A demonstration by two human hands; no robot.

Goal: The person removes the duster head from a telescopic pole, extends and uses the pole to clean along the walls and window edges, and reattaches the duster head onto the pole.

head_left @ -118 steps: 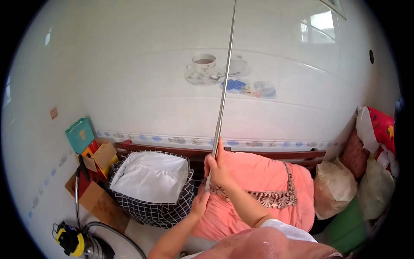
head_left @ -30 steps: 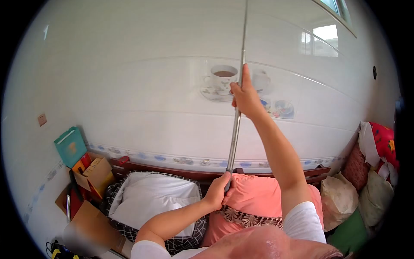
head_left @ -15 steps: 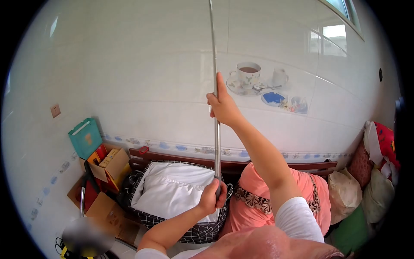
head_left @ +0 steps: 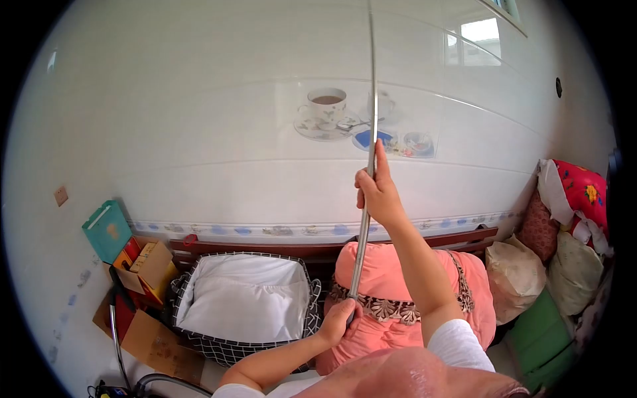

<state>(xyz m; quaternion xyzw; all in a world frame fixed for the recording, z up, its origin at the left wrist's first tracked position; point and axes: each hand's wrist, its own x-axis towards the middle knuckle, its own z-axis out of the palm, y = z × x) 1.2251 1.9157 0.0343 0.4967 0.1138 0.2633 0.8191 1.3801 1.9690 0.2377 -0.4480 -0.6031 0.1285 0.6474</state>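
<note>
A long, thin metal pole (head_left: pixel 361 255) rises from in front of me, leaning slightly right, and its top end is out of view. My left hand (head_left: pixel 340 321) is wrapped around the dark grip at its bottom end. Higher up, my right hand (head_left: pixel 379 194) grips the shaft, with the index finger stretched along it. Behind the pole is a glossy tiled wall (head_left: pixel 219 126) with a printed cup picture (head_left: pixel 327 106). Below my hands lies a pink padded bundle (head_left: pixel 411 338) with a brown lace band.
A black-and-white checked basket (head_left: pixel 249 351) holding white cloth (head_left: pixel 245 298) stands left of the pink bundle on a dark wooden bench (head_left: pixel 265 249). Cardboard boxes (head_left: pixel 156 341) and a teal box (head_left: pixel 107 230) are at far left. Stuffed bags (head_left: pixel 517 278) pile up at right.
The view has turned right. Both hands have carried the pole right across the wall, past the printed cup, and it now leans right. My grip on it stays the same.
</note>
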